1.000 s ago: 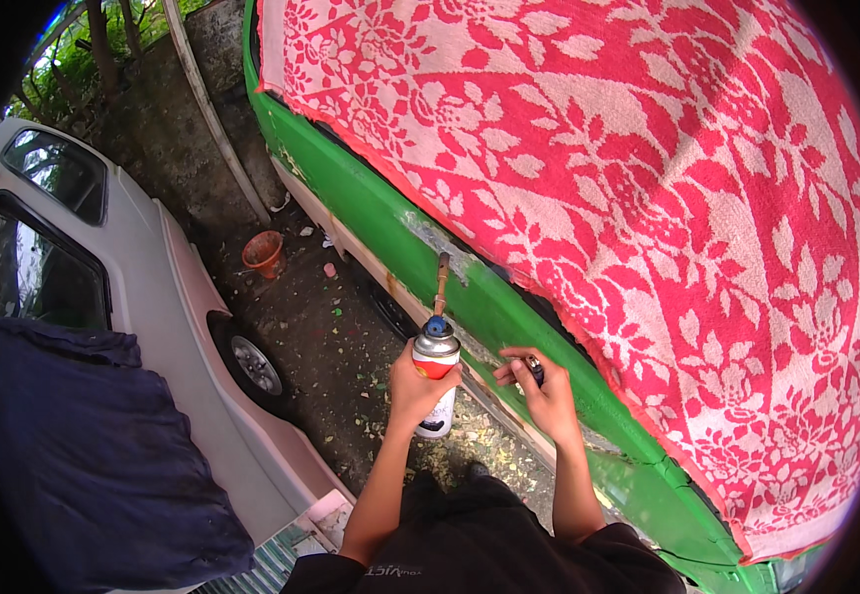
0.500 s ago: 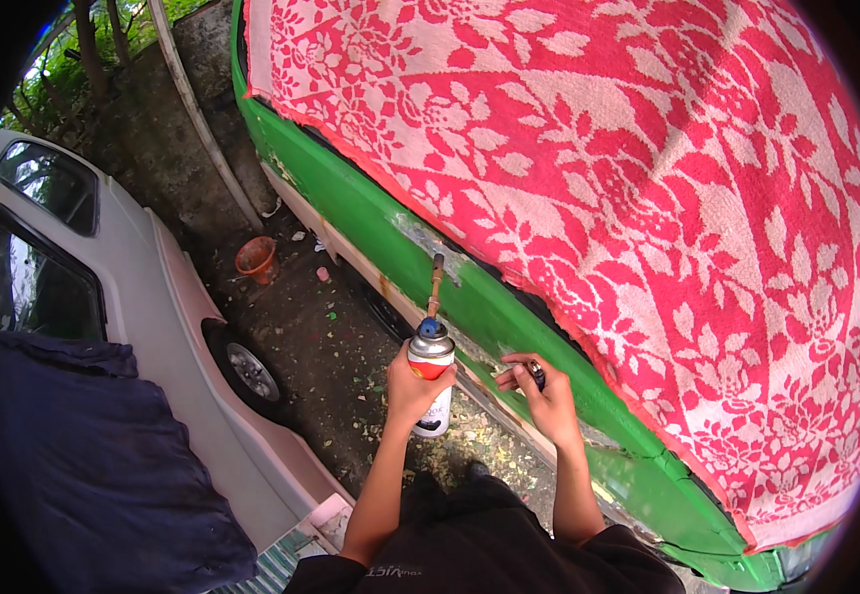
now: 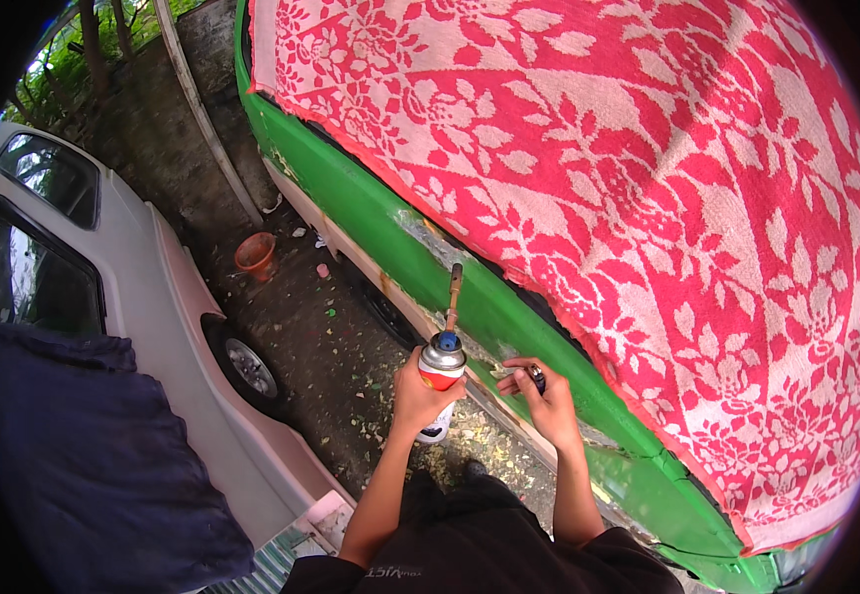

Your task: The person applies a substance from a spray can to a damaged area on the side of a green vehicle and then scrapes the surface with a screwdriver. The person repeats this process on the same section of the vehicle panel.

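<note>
My left hand (image 3: 420, 398) is wrapped round a gas torch (image 3: 443, 368), a white and red canister with a blue valve and a long metal nozzle. The torch stands roughly upright, its nozzle tip over the scraped patch on the green car's body panel (image 3: 351, 198). No flame can be made out. Close to the same panel, my right hand (image 3: 549, 401) is closed round a small tool with a dark, shiny handle end (image 3: 537, 379). A pale bit shows at its fingertips; the tool's exact kind is hidden by the fingers.
A red and pink floral cloth (image 3: 588, 198) covers the green car's top. On the left stands a silver car (image 3: 168, 327) with a dark cloth (image 3: 94, 455) draped over it. Between them lie an orange bucket (image 3: 256, 257) and paint flakes on the ground (image 3: 336, 396).
My left hand has shifted the torch slightly to the right and down, toward my right hand. The right hand has barely moved and keeps its grip.
</note>
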Available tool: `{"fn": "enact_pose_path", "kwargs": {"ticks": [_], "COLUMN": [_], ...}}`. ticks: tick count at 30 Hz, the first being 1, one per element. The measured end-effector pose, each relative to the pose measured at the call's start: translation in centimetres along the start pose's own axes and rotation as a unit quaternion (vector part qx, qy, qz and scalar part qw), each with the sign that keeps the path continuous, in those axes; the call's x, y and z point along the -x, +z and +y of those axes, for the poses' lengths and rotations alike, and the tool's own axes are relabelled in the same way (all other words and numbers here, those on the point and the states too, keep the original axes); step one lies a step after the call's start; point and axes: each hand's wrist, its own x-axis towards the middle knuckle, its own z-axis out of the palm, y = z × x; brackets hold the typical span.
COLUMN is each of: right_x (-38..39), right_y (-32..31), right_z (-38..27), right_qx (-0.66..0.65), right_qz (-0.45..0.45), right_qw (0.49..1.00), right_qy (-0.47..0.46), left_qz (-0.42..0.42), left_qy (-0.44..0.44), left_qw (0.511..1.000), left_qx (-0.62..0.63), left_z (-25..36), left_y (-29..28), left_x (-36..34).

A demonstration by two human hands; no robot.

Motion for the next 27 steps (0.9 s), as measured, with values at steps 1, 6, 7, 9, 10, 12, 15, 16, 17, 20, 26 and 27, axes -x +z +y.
{"fn": "enact_pose_path", "kwargs": {"ticks": [1,6,7,9,10,12,15,16,17,20,26,27], "right_x": [0.1,0.8,0.7,0.7,0.9,1.2,1.5,1.6,1.9,2.0,1.8,1.7], "right_y": [0.0,0.3,0.3,0.5,0.9,1.4,2.3,2.6,2.8,3.2,3.5,3.7], "right_z": [0.0,-0.2,-0.1,0.3,0.6,1.4,2.2,3.1,3.6,4.4,3.9,3.8], "right_qx": [0.002,0.024,0.056,0.099,0.111,0.121,0.097,0.085,0.078,0.057,-0.074,-0.081], "right_qz": [-0.002,-0.013,-0.017,-0.015,-0.009,0.000,0.010,0.017,0.027,0.038,0.002,0.006], "right_qw": [1.000,0.999,0.997,0.994,0.993,0.991,0.992,0.994,0.994,0.995,0.986,0.987], "right_qy": [0.000,0.034,0.039,0.045,0.049,0.055,0.081,0.070,0.067,0.069,0.147,0.139], "left_qz": [0.010,0.079,0.090,0.106,0.115,0.123,0.132,0.127,0.121,0.123,0.126,0.130], "left_qy": [0.006,-0.073,-0.069,-0.081,-0.085,-0.106,-0.103,-0.110,-0.117,-0.133,-0.120,-0.109], "left_qw": [1.000,0.994,0.993,0.990,0.989,0.986,0.984,0.984,0.985,0.982,0.984,0.985], "left_qx": [-0.004,0.023,0.028,0.037,0.027,0.046,0.055,0.052,0.049,0.042,0.028,0.023], "left_z": [-0.3,-3.2,-3.1,-3.6,-3.7,-3.8,-3.6,-4.0,-4.3,-4.4,-4.4,-4.0], "left_y": [0.0,-2.4,-2.8,-3.8,-4.2,-4.7,-4.9,-5.1,-5.2,-5.2,-5.4,-5.5], "left_x": [0.1,1.6,1.6,2.5,2.8,3.6,4.4,4.7,5.0,5.6,6.8,6.9]}}
